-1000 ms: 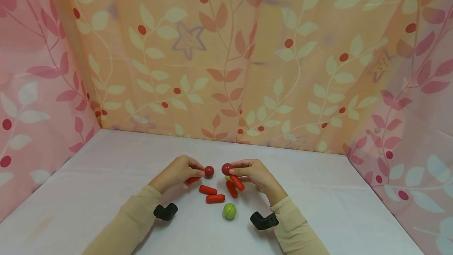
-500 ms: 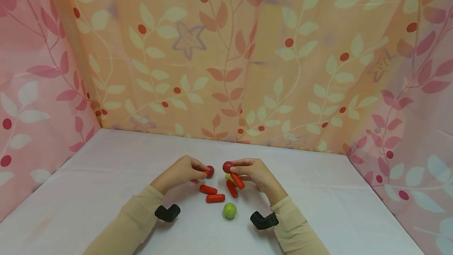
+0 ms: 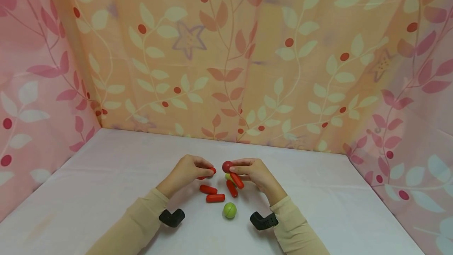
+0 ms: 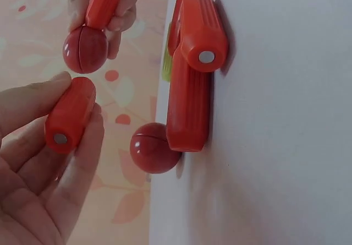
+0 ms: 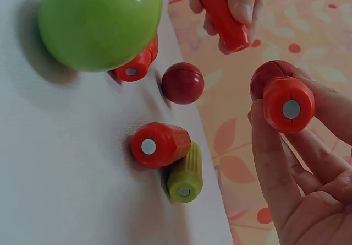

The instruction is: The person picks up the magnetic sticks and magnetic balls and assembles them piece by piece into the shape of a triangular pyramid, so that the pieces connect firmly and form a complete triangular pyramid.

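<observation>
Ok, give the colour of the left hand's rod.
The rod is red, clearest in the left wrist view.

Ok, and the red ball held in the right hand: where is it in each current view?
Head: red ball below centre, at the upper end of the red rod in the right hand.
Left wrist: red ball at upper left, just under the red rod.
Right wrist: red ball right of centre, partly hidden by the red rod.
Shared landmark: that red rod, in the same grip.
</observation>
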`<state>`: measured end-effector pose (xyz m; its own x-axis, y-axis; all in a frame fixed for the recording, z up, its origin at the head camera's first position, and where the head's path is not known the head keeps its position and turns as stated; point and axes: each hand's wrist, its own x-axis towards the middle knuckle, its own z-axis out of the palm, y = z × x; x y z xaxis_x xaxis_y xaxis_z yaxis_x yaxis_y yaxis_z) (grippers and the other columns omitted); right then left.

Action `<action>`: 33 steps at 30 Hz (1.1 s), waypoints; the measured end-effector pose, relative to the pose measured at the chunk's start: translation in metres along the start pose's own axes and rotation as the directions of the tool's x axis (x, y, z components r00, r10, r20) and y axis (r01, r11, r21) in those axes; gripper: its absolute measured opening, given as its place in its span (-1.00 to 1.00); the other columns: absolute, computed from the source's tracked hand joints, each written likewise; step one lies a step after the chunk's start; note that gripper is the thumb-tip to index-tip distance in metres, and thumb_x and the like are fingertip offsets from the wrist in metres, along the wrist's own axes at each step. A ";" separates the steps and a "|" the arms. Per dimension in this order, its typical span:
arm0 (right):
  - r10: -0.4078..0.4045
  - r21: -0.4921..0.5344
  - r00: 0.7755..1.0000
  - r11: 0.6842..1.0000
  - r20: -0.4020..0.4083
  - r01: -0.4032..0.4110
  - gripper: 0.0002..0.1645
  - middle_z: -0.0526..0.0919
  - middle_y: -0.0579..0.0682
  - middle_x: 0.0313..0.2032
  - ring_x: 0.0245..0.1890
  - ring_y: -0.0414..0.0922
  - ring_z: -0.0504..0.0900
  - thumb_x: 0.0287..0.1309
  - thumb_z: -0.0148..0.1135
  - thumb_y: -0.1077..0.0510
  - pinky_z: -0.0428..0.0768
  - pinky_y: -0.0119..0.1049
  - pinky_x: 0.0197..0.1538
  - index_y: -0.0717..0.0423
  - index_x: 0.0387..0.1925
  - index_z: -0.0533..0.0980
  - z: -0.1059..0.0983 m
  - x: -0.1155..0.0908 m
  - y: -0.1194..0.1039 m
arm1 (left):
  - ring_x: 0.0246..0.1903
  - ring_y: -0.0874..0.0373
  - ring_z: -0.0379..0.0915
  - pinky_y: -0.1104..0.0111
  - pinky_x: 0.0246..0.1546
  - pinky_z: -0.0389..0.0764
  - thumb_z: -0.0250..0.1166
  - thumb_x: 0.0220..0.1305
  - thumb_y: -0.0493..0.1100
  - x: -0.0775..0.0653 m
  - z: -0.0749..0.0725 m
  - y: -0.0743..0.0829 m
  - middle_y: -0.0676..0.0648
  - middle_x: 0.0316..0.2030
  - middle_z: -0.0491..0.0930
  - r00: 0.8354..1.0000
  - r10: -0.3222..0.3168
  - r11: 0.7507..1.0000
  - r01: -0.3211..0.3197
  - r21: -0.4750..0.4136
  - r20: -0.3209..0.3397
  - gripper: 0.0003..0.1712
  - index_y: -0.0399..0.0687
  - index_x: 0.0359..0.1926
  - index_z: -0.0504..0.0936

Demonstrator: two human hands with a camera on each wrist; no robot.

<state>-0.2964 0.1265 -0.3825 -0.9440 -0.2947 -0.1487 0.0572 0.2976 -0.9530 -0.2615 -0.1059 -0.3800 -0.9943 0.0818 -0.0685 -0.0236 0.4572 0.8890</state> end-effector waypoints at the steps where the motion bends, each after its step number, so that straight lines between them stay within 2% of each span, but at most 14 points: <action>1: -0.001 0.001 1.000 1.000 0.001 0.001 -0.55 0.77 0.08 -0.08 -0.17 -0.16 0.70 0.19 0.39 0.02 0.69 -0.17 0.01 0.19 0.04 0.65 0.000 0.000 0.000 | -0.27 0.20 0.61 0.35 -0.14 0.62 0.47 0.15 -0.10 0.000 0.001 0.000 0.04 -0.31 0.77 1.000 -0.002 1.000 0.002 -0.007 0.002 -0.82 0.00 -0.20 0.79; 8: -0.006 -0.003 1.000 1.000 0.007 0.006 -0.55 0.77 0.09 -0.08 -0.16 -0.15 0.70 0.19 0.38 0.01 0.69 -0.17 0.01 0.18 0.04 0.65 0.002 -0.001 -0.001 | -0.29 0.19 0.61 0.27 -0.12 0.62 0.45 0.18 -0.08 -0.002 0.005 0.000 0.02 -0.35 0.75 1.000 0.017 1.000 -0.017 -0.024 -0.005 -0.83 -0.01 -0.22 0.79; 16: -0.011 -0.008 1.000 1.000 0.011 0.011 -0.56 0.78 0.07 -0.11 -0.16 -0.15 0.71 0.20 0.37 0.02 0.69 -0.15 0.01 0.19 0.04 0.65 0.002 -0.001 0.000 | -0.20 0.14 0.53 0.35 -0.20 0.56 0.48 0.14 -0.06 -0.004 0.010 0.003 0.08 -0.28 0.74 1.000 0.021 1.000 -0.021 0.014 -0.013 -0.83 0.05 -0.23 0.80; 24: -0.006 -0.015 1.000 1.000 0.012 0.006 -0.57 0.78 0.07 -0.12 -0.14 -0.13 0.73 0.18 0.39 0.02 0.69 -0.13 0.03 0.18 0.01 0.67 0.002 0.001 0.003 | -0.20 0.16 0.52 0.33 -0.18 0.56 0.48 0.15 -0.04 -0.003 0.012 0.003 0.10 -0.28 0.74 0.999 0.028 0.999 -0.027 0.016 -0.021 -0.82 0.05 -0.23 0.80; 33: -0.028 -0.032 0.999 0.999 0.025 0.028 -0.58 0.78 0.08 -0.11 -0.12 -0.12 0.73 0.18 0.38 0.02 0.68 -0.12 0.04 0.15 0.02 0.67 0.004 0.002 0.003 | -0.24 0.19 0.56 0.31 -0.16 0.61 0.47 0.16 -0.06 -0.004 0.013 0.003 0.08 -0.28 0.75 0.999 0.043 0.999 -0.043 -0.020 -0.023 -0.81 0.02 -0.21 0.79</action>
<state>-0.2966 0.1233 -0.3870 -0.9368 -0.3253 -0.1289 0.0201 0.3178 -0.9479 -0.2558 -0.0930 -0.3828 -0.9965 0.0813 -0.0200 0.0174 0.4352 0.9002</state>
